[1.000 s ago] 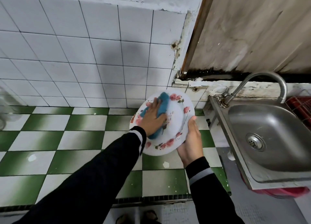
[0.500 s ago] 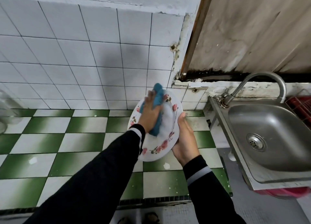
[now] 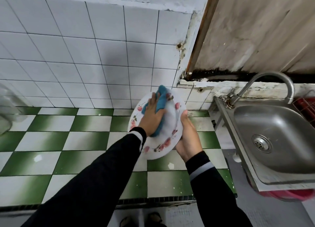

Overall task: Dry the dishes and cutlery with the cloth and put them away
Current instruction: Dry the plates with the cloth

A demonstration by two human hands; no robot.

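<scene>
Surface: green-and-white checked tile surface (image 3: pixel 68 138) under a white tiled wall (image 3: pixel 85 56); steel sink (image 3: pixel 230 124) at far right with a tap (image 3: pixel 243 90) over it.
Risk, push: the left hand (image 3: pixel 151 117) bears on the plate's face from the left. Judged: too hard a stroke could lever the plate out of the one-sided hold opposite.
Risk, wet rim: the plate (image 3: pixel 170 124) hangs tilted in the air, held by one edge only. If that rim is damp the thumb may slide, and the plate drops onto hard tile and likely chips.
Risk, knock: the sink rim is near on the right; a wide swing while turning the plate could strike it.
Left hand: fingers stretched flat, palm pressing the cloth onto the plate's face; nothing gripped.
Cloth (image 3: pixel 162 102): blue, bunched, sandwiched between left hand and plate, its top end poking past the upper rim.
Plate: white with a rose border, above the surface and between the two hands.
Right hand (image 3: pixel 187 136): curled round the plate's right rim, thumb on the front edge, fingers hidden behind.
Unknown: the plate's back is hidden; dryness cannot be told.
</scene>
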